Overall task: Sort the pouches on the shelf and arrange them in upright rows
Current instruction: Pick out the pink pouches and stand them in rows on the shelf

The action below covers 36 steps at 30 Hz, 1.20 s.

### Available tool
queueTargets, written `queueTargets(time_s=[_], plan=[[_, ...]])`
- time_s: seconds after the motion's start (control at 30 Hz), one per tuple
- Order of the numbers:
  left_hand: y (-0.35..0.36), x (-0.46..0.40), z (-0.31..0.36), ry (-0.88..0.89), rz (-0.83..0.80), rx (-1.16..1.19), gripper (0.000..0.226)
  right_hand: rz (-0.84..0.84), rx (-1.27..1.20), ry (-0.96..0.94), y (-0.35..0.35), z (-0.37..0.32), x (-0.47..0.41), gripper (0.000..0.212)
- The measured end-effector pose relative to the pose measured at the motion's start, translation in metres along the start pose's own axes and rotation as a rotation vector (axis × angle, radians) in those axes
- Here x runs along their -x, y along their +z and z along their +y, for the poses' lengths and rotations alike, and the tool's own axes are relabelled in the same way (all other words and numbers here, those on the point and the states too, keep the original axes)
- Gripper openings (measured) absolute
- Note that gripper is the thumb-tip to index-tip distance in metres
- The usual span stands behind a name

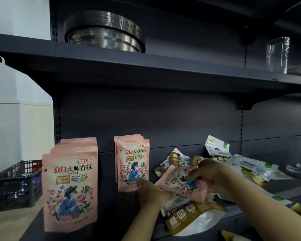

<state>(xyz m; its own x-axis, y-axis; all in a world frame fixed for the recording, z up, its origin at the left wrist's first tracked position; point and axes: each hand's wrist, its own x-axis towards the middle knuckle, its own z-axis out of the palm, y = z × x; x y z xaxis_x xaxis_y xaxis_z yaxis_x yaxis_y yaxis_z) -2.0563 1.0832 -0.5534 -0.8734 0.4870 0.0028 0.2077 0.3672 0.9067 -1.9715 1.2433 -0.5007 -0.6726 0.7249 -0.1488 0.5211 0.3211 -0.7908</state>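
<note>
The dark grey shelf (101, 171) and its back panel look like matt painted metal, while the stack of round trays (104, 32) on the upper shelf (146, 66) shows black glossy rims over shiny, ribbed, reflective metal. The pink pouches (69, 188), including the tilted pink pouch (181, 183) between both hands, are smooth plastic film with a soft sheen, and the gold-and-white pouches (189, 218) in the pile look glossier, with crinkled highlights. The clear cups (277, 54) are transparent glossy plastic, and the crate (16, 185) at left is dark, dull, perforated plastic.

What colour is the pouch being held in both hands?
Pink, with a floral print and a blue figure: the held pouch, seen in the head view.
</note>
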Motion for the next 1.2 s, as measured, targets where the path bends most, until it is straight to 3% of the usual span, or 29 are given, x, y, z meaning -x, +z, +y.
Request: queueTargets(time_s=[0.1, 0.2, 0.27, 0.4, 0.57, 0.9, 1.03, 1.1, 1.2], plan=[[0.015, -0.009, -0.002, -0.091, -0.047, 0.261, 0.097, 0.056, -0.087, -0.047, -0.005, 0.004, 0.008, 0.026], [0.029, -0.012, 0.002, -0.065, -0.045, 0.385, 0.041, 0.132, -0.295, -0.125, -0.004, 0.013, 0.013, 0.016], [0.034, -0.009, 0.012, -0.02, 0.054, 0.353, 0.027, 0.162, -0.405, -0.16, -0.004, 0.019, 0.015, 0.011], [0.035, -0.004, 0.033, 0.098, 0.185, 0.43, 0.026, 0.214, -0.59, -0.219, -0.008, 0.022, 0.022, 0.032], [0.044, -0.022, 0.059, 0.22, 0.247, 0.505, 0.023, 0.222, -0.661, -0.295, -0.025, 0.015, 0.018, 0.022], [0.098, -0.1, 0.092, 0.038, 0.189, 0.462, 0.025, 0.262, -0.667, -0.257, -0.045, 0.035, -0.062, 0.025], [0.107, -0.118, 0.099, 0.033, 0.188, 0.592, 0.018, 0.26, -0.665, -0.214, -0.048, 0.04, -0.094, 0.026], [0.112, -0.125, 0.1, 0.019, 0.174, 0.522, 0.019, 0.241, -0.672, -0.18, -0.049, 0.04, -0.107, 0.022], [0.122, -0.138, 0.094, 0.055, 0.188, 0.177, 0.048, 0.213, -0.668, -0.147, -0.047, 0.039, -0.122, 0.019]])
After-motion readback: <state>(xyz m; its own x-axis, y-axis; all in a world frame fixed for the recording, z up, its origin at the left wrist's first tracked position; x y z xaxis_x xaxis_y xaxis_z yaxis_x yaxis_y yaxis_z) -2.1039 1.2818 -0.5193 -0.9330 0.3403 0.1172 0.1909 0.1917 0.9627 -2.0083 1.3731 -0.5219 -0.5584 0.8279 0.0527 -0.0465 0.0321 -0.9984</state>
